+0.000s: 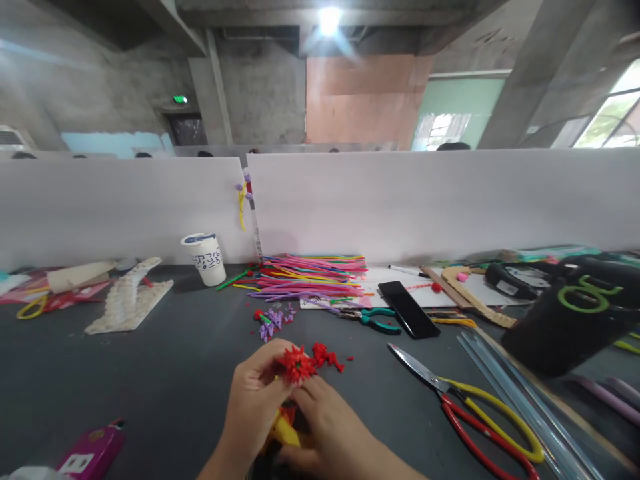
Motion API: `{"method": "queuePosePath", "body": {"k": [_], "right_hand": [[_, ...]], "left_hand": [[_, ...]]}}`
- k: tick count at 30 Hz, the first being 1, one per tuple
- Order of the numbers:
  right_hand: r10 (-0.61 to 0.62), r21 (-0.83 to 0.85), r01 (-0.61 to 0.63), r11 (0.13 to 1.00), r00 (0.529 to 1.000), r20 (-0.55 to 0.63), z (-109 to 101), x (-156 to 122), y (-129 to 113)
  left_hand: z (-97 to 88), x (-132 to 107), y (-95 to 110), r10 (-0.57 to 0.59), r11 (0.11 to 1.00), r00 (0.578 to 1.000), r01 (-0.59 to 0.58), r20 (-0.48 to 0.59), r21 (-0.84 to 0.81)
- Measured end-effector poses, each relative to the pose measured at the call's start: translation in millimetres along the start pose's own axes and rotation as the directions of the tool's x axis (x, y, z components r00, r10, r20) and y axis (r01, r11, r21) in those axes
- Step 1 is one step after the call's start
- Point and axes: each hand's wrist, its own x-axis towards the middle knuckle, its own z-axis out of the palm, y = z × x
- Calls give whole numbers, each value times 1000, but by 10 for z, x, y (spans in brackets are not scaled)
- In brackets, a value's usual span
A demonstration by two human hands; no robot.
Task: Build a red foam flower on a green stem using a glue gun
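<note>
Between the hands [257, 393] sits a round red flower [299, 365] of spiky petals.

The left grip [253, 400] has its thumb and index finger bent toward each other in a pinch, while the right grip [327, 417] sits just beside it with curled, partly hidden fingers, the left forearm [227, 465] and right forearm [375, 461] spreading apart below the two grips.
</note>
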Motion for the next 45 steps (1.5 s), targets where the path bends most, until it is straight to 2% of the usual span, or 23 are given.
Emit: {"method": "queuePosePath", "body": {"k": [3, 5, 7, 9, 11, 13, 16, 18, 24, 28, 30, 33, 35, 37, 39, 43, 45], "right_hand": [[66, -196, -35, 980, 986, 154, 201, 12, -13], [86, -201, -53, 978, 984, 159, 271, 22, -32], [86, -178, -58, 982, 985, 153, 263, 21, -53], [89, -162, -67, 985, 987, 134, 182, 7, -68], [110, -110, -102, 989, 991, 71, 59, -14, -66], [193, 74, -189, 979, 980, -48, -71, -31, -43], [355, 454, -286, 844, 932, -73, -224, -41, 7], [380, 574, -287, 767, 924, -46, -290, -50, 29], [367, 648, -222, 729, 925, -97, -383, -139, 86], [467, 676, -285, 680, 879, -99, -457, -228, 101], [493, 624, -308, 718, 858, -143, -519, -265, 64], [452, 491, -308, 815, 868, -205, -586, -272, -12], [424, 453, -273, 848, 864, -272, -595, -232, -52], [394, 449, -218, 866, 852, -346, -596, -166, -92], [369, 452, -185, 873, 856, -362, -625, -99, -148], [340, 457, -201, 867, 907, -247, -780, -38, -304], [294, 520, -166, 838, 940, -174, -854, -43, -361]], "left_hand": [[-13, -16, -11, 88, 973, 994, -72, -64, 221], [-13, -32, -29, 116, 945, 986, -73, -119, 318], [-18, -40, -37, 121, 938, 980, -62, -156, 340], [-26, -35, -23, 112, 959, 981, -66, -157, 276], [-29, -16, 10, 72, 990, 987, -52, -147, 134], [-25, 12, 50, -12, 999, 990, 7, -138, -33], [-6, 51, 94, -173, 957, 981, 148, -84, -249], [8, 62, 108, -253, 899, 967, 225, -27, -375], [15, 28, 125, -391, 733, 920, 335, 36, -591], [18, 12, 134, -453, 668, 889, 389, 68, -635], [30, 12, 134, -479, 655, 874, 415, 78, -631], [53, 23, 128, -503, 677, 863, 432, 54, -596], [65, 36, 125, -521, 709, 853, 440, 11, -551], [73, 48, 119, -508, 760, 860, 418, -53, -497], [73, 45, 102, -442, 828, 888, 349, -127, -439], [32, -12, 15, -237, 937, 950, 168, -204, -306], [-5, -46, -36, -75, 970, 974, 22, -212, -242]]}}
